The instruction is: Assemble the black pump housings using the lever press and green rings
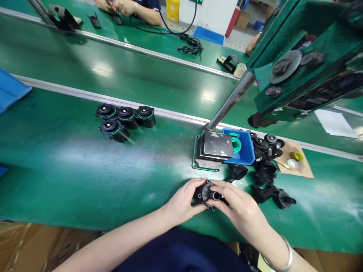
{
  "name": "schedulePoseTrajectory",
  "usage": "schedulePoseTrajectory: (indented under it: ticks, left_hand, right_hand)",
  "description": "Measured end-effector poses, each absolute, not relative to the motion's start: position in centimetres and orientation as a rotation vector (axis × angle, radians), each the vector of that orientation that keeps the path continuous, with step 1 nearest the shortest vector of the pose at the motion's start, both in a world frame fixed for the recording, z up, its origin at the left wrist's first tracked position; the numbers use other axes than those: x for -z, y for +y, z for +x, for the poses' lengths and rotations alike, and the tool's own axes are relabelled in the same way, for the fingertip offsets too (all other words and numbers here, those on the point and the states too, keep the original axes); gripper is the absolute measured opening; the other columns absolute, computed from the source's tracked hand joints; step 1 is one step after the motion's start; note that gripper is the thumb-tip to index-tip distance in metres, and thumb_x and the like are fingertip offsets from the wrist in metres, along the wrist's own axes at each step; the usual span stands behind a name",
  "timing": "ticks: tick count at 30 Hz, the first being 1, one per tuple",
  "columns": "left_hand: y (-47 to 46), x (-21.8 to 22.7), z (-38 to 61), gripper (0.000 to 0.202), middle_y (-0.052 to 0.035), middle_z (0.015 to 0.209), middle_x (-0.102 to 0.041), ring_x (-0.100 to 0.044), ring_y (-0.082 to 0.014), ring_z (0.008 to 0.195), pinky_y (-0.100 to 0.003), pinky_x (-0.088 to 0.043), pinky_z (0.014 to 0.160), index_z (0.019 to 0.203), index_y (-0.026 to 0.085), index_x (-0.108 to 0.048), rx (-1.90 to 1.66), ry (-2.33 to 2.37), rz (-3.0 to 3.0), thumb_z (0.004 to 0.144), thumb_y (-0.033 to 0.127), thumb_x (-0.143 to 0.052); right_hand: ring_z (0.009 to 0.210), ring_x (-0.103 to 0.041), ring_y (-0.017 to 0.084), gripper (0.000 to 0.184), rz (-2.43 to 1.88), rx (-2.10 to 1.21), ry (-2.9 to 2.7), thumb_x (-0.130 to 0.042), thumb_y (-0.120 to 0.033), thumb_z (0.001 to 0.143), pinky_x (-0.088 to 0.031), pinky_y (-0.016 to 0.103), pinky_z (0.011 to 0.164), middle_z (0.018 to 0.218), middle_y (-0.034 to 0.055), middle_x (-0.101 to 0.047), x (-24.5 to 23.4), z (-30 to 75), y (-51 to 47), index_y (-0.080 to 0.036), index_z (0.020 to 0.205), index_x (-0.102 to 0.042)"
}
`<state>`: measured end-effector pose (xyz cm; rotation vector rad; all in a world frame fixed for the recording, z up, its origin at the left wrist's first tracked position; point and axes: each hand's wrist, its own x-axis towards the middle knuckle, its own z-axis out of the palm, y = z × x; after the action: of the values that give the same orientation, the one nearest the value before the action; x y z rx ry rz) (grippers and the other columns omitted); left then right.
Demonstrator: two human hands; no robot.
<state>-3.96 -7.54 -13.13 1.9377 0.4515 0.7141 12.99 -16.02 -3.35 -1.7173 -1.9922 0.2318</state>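
Obs., head view: both hands meet at the near edge of the green bench [70,170], closed on one black housing [204,192]. The left hand [183,202] cups its left flank with thumb and fingers curled in. The right hand [241,211] lies over its right side, with fingers bent across the top beside a short round port. The part is held just above the bench surface, in front of the dark fixture block [217,145] at the foot of a slanted steel column [231,102]. Just right of the block is a blue tray [246,156] holding thin green rings [235,143]. Beyond it lies a loose heap of similar black parts [266,166], with a cardboard scrap [304,170] carrying small yellow and white bits. Four assembled units [124,117] with green seals sit in a cluster well apart to the left, near the metal rail. Handling, my judgement: the housing looks like moulded plastic, so it should be light and rigid, matte enough not to slip, and unlikely to deform under finger pressure. Its ribs and the protruding port look like the weak points (thin walls, could snap if levered). The best hold appears to be around the wide round body, thumb opposite fingers, leaving the port and open face clear. The underside is hidden by the palms, so I cannot tell what is there. Another person's hands [121,6] work on the far side.
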Motion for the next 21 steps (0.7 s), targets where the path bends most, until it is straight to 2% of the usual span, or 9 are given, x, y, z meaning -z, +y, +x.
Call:
schedulePoseTrajectory:
  ticks: [8,12,15,18,21]
  left_hand:
    - [-7.6,13.1,-4.1,0.068,-0.0128,0.128,-0.057,-0.058,-0.0283,0.120,-0.047,-0.051,0.101,0.137,0.024,-0.035,-0.705,0.459,1.954,0.080,0.030,-0.073]
    - [-7.4,12.9,-4.0,0.071,-0.0126,0.132,-0.053,-0.054,-0.0267,0.124,-0.044,-0.050,0.104,0.141,0.027,-0.031,-0.718,0.379,1.971,0.082,0.024,-0.069]
    - [-7.4,13.1,-3.9,0.065,-0.0113,0.133,-0.050,-0.053,-0.0254,0.125,-0.042,-0.051,0.102,0.138,0.031,-0.036,-0.735,0.324,2.039,0.082,0.020,-0.068]
    - [-7.3,12.8,-3.9,0.064,-0.0092,0.126,-0.055,-0.059,-0.0241,0.116,-0.038,-0.054,0.096,0.134,0.031,-0.042,-0.728,0.343,2.108,0.078,0.017,-0.070]
    - [-6.0,10.4,-3.7,0.063,-0.0077,0.119,-0.059,-0.064,-0.0220,0.107,-0.033,-0.057,0.088,0.130,0.030,-0.045,-0.797,0.299,2.174,0.075,0.018,-0.073]
  right_hand:
    - [0.107,-0.063,0.015,0.023,-1.724,-0.286,-1.977,-0.059,-0.024,0.090,-0.058,0.026,0.090,0.113,0.0081,-0.063,3.5,13.0,-16.1,-0.018,0.112,-0.055]
    - [0.109,-0.062,0.016,0.025,-1.727,-0.306,-1.973,-0.058,-0.025,0.090,-0.057,0.029,0.091,0.114,0.0088,-0.061,3.9,12.8,-16.3,-0.020,0.114,-0.052]
    - [0.106,-0.063,0.014,0.022,-1.749,-0.406,-1.882,-0.058,-0.028,0.090,-0.057,0.027,0.090,0.110,0.0077,-0.062,5.0,12.5,-16.6,-0.019,0.108,-0.048]
    - [0.103,-0.064,0.014,0.020,-1.787,-0.483,-1.785,-0.058,-0.032,0.091,-0.058,0.027,0.086,0.113,0.0075,-0.062,5.4,12.5,-16.7,-0.019,0.101,-0.045]
    - [0.099,-0.066,0.014,0.035,-1.761,-0.523,-1.870,-0.064,-0.039,0.086,-0.059,0.026,0.082,0.112,0.0048,-0.064,2.3,14.1,-16.1,-0.021,0.111,-0.049]
